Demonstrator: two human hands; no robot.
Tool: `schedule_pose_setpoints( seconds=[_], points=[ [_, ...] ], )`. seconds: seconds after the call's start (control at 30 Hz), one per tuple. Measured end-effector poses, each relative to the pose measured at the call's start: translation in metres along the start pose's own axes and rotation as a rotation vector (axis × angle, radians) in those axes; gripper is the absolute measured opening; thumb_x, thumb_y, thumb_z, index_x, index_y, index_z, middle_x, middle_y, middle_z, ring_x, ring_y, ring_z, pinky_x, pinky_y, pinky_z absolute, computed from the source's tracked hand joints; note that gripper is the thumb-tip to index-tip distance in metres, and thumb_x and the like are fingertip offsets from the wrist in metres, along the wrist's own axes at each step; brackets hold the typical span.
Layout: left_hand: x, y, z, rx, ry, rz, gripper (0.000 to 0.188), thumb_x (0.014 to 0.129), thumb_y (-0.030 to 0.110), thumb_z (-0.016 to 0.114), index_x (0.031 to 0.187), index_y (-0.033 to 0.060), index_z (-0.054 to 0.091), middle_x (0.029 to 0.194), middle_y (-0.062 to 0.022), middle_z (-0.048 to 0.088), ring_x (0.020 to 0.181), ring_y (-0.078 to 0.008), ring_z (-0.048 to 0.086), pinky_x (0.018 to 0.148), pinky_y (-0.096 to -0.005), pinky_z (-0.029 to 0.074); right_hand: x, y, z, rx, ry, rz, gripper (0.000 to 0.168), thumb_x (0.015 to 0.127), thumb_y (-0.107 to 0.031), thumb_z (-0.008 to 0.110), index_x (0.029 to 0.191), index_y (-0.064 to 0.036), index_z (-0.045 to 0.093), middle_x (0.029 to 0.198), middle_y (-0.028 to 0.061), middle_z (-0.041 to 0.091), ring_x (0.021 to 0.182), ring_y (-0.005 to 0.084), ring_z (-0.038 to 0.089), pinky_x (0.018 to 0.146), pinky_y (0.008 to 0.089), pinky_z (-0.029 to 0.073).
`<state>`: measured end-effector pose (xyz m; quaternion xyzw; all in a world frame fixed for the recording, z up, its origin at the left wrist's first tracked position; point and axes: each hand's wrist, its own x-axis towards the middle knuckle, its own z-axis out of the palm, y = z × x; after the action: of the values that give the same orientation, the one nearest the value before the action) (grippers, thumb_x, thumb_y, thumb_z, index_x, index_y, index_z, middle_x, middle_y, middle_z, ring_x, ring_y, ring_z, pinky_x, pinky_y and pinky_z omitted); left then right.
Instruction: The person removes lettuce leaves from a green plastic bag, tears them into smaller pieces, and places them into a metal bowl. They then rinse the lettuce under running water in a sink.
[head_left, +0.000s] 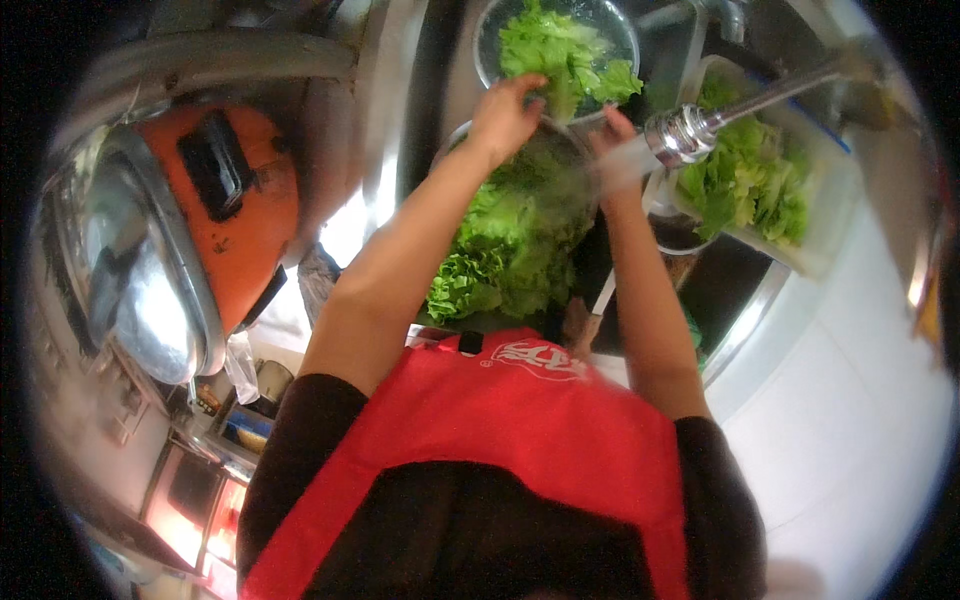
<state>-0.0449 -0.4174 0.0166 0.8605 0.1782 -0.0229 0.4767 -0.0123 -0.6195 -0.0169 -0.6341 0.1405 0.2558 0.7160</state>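
My left hand (504, 121) is over the near rim of a round, see-through-looking bowl (480, 56), its fingers apart beside green lettuce leaves (559, 56). Across from it, my right hand (616, 142) is at the other side of those leaves, near the bowl's rim. A blurred stream passes in front of it, so its grip is hard to make out. Below both hands, a second round vessel (455, 136) holds more lettuce (502, 240). A metal faucet spout (679, 135) reaches in from the right, water running from its end.
On the right, a pale rectangular tub (821, 232) holds lettuce leaves (750, 176). A dark round vessel (679, 232) is beside it in the sink. At left are an orange surface (255, 187) with a black object (215, 165) and a shiny metal vessel (150, 285).
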Motion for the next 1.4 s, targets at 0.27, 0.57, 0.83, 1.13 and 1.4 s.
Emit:
schedule_pose_setpoints(
  seconds=[0.27, 0.57, 0.83, 1.13, 1.4],
  points=[
    [-0.098, -0.036, 0.035, 0.67, -0.53, 0.054, 0.101, 0.066, 0.029, 0.081, 0.147, 0.0261, 0.021, 0.156, -0.0094, 0.007, 0.142, -0.0383, 0.005, 0.111, -0.0615, 0.012, -0.08, 0.064, 0.02, -1.634, -0.191, -0.375, 0.069, 0.081, -0.012, 0.063, 0.142, -0.01, 0.031, 0.14, 0.0266, 0.03, 0.13, 0.0425, 0.029, 0.107, 0.0517, 0.025],
    [-0.091, -0.057, 0.062, 0.688, -0.605, -0.05, 0.096, 0.071, 0.031, 0.076, 0.148, 0.0209, 0.02, 0.155, -0.0132, 0.009, 0.141, -0.0408, 0.01, 0.11, -0.0625, 0.014, -0.054, 0.105, 0.024, -1.651, -0.243, -0.116, 0.075, 0.074, -0.009, 0.07, 0.14, -0.015, 0.036, 0.135, 0.0234, 0.041, 0.119, 0.0406, 0.046, 0.09, 0.0497, 0.044],
    [-0.11, -0.042, 0.047, 0.625, -0.38, -0.007, 0.063, 0.077, 0.014, 0.069, 0.133, 0.0145, 0.042, 0.143, -0.0133, 0.036, 0.135, -0.0362, 0.027, 0.107, -0.0564, 0.027, -0.062, 0.057, 0.029, -1.547, -0.319, -0.117, 0.036, 0.08, -0.019, 0.065, 0.113, -0.012, 0.053, 0.104, 0.0171, 0.06, 0.094, 0.0371, 0.06, 0.078, 0.0498, 0.048],
    [-0.11, 0.007, -0.008, -0.149, -0.209, -0.111, 0.047, 0.078, 0.003, 0.065, 0.122, 0.0106, 0.053, 0.109, -0.0183, 0.062, 0.083, -0.0302, 0.065, 0.074, -0.0375, 0.052, -0.095, -0.033, 0.027, -1.091, -0.322, -0.019, 0.072, 0.075, -0.027, 0.075, 0.136, -0.009, 0.041, 0.121, 0.021, 0.056, 0.109, 0.0381, 0.055, 0.09, 0.0431, 0.046],
    [0.029, 0.027, -0.025, -0.143, 0.109, 0.0, 0.046, 0.079, 0.003, 0.06, 0.124, 0.0092, 0.055, 0.115, -0.0201, 0.06, 0.099, -0.0291, 0.061, 0.086, -0.0353, 0.048, 0.033, -0.04, 0.028, -0.728, -0.108, -0.375, 0.056, 0.081, -0.017, 0.071, 0.13, -0.001, 0.048, 0.119, 0.0166, 0.057, 0.108, 0.0286, 0.056, 0.091, 0.0365, 0.045]
  ],
)
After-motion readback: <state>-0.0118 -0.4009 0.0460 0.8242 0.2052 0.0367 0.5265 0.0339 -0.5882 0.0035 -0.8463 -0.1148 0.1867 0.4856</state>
